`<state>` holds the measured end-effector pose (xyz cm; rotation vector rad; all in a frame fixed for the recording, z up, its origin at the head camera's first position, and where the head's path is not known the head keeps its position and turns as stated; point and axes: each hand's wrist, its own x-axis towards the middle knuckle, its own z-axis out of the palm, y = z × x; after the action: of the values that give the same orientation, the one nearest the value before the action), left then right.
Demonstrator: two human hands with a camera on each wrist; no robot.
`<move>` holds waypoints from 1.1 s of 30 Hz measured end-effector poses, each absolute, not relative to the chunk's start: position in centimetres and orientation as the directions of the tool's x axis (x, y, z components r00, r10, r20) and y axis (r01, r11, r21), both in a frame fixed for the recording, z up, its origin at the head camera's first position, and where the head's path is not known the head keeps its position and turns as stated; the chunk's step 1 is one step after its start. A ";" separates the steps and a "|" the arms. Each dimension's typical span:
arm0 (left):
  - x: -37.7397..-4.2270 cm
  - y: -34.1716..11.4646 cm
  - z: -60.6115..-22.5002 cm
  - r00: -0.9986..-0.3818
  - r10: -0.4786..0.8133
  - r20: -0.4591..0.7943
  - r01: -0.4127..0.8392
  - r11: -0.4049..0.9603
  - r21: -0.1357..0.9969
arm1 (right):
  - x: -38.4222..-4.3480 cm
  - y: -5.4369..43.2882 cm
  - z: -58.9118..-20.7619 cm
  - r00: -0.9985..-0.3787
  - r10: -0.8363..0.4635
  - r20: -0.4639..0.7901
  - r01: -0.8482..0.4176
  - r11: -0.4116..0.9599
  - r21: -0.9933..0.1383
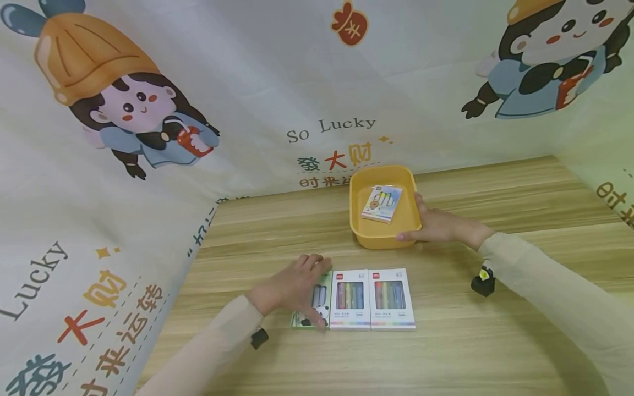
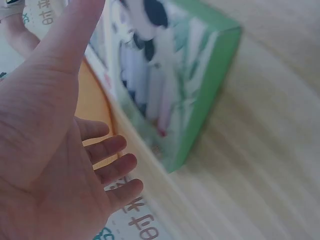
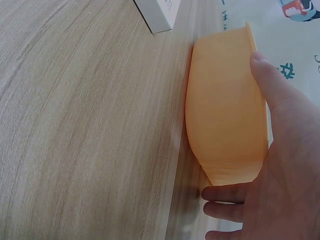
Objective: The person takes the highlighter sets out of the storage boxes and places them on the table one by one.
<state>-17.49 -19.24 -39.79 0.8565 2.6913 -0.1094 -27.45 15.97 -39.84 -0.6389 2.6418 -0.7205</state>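
Observation:
My left hand [image 1: 292,286] reaches over a green box with a panda picture [image 1: 321,297], thumb over its near end and fingers by its far end. In the left wrist view the fingers are loosely extended beside this green box [image 2: 207,85], and pens show through its window. My right hand [image 1: 438,224] lies against the right side of a yellow plastic bin [image 1: 354,212]. The right wrist view has the thumb at the rim of the bin [image 3: 225,105] and the other fingers extended near its end. Inside the bin lies a pale blue box of pens [image 1: 382,203].
Two white boxes with coloured pens in their windows, a middle one [image 1: 350,319] and a right one [image 1: 392,319], lie beside the green box in a row. Behind the wooden table [image 1: 470,341] hangs a printed white cloth [image 1: 257,82], close to the bin.

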 end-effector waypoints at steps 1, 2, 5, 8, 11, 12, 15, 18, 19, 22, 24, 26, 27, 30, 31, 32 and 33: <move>-17.6 -19.2 -39.5 -0.773 0.551 -0.315 0.576 0.818 0.016 | -27.4 16.0 -39.8 -0.845 -0.500 -0.190 -0.333 0.771 -0.543; -17.7 -19.1 -39.2 -0.776 0.550 -0.311 0.576 0.818 0.010 | -27.5 16.0 -39.8 -0.845 -0.500 -0.190 -0.334 0.771 -0.543; -18.1 -19.0 -38.5 -0.781 0.544 -0.305 0.569 0.823 0.012 | -27.5 16.0 -39.8 -0.842 -0.504 -0.191 -0.334 0.766 -0.549; -18.3 -18.9 -38.1 -0.785 0.534 -0.313 0.554 0.832 0.030 | -27.5 16.0 -39.9 -0.840 -0.508 -0.191 -0.334 0.762 -0.555; -18.7 -18.8 -38.1 -0.783 0.545 -0.300 0.562 0.827 0.035 | -27.5 16.0 -39.9 -0.841 -0.507 -0.190 -0.334 0.762 -0.555; -18.8 -18.8 -38.1 -0.781 0.554 -0.289 0.569 0.822 0.038 | -27.5 16.0 -39.9 -0.841 -0.507 -0.189 -0.335 0.762 -0.554; -19.2 -18.6 -38.1 -0.776 0.579 -0.251 0.592 0.805 0.028 | -27.5 16.0 -39.9 -0.842 -0.505 -0.189 -0.334 0.763 -0.553; -19.7 -18.3 -38.1 -0.773 0.595 -0.218 0.607 0.794 0.015 | -27.5 16.0 -39.9 -0.842 -0.504 -0.190 -0.331 0.762 -0.557; -19.9 -18.2 -38.0 -0.774 0.598 -0.210 0.610 0.793 0.010 | -27.5 16.1 -39.9 -0.843 -0.503 -0.193 -0.328 0.763 -0.556; -20.5 -17.7 -37.7 -0.776 0.600 -0.194 0.612 0.791 0.000 | -27.5 16.1 -39.8 -0.842 -0.503 -0.194 -0.328 0.764 -0.556; -20.8 -17.3 -37.4 -0.777 0.600 -0.189 0.610 0.792 0.007 | -27.5 16.1 -39.9 -0.843 -0.503 -0.193 -0.330 0.766 -0.552; -21.2 -16.9 -37.2 -0.779 0.600 -0.184 0.607 0.794 0.017 | -27.6 16.1 -40.0 -0.844 -0.502 -0.190 -0.333 0.767 -0.549; -21.4 -16.7 -37.1 -0.778 0.603 -0.178 0.608 0.793 0.026 | -27.6 16.1 -40.0 -0.844 -0.502 -0.188 -0.334 0.767 -0.548; -21.9 -16.3 -36.7 -0.772 0.615 -0.159 0.617 0.786 0.046 | -27.7 16.1 -40.2 -0.845 -0.502 -0.185 -0.336 0.766 -0.547; -22.1 -16.1 -36.6 -0.771 0.618 -0.156 0.619 0.784 0.049 | -27.7 16.1 -40.2 -0.845 -0.503 -0.184 -0.336 0.766 -0.548; -22.2 -16.0 -36.6 -0.769 0.621 -0.152 0.621 0.782 0.054 | -27.8 16.1 -40.2 -0.845 -0.503 -0.183 -0.337 0.766 -0.547; -22.4 -15.9 -36.5 -0.765 0.626 -0.149 0.626 0.778 0.056 | -27.8 16.1 -40.2 -0.845 -0.502 -0.183 -0.338 0.767 -0.545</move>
<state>-22.37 -15.94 -36.47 0.9964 2.8106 0.0040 -27.77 16.13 -40.23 -0.6473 2.6438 -0.7279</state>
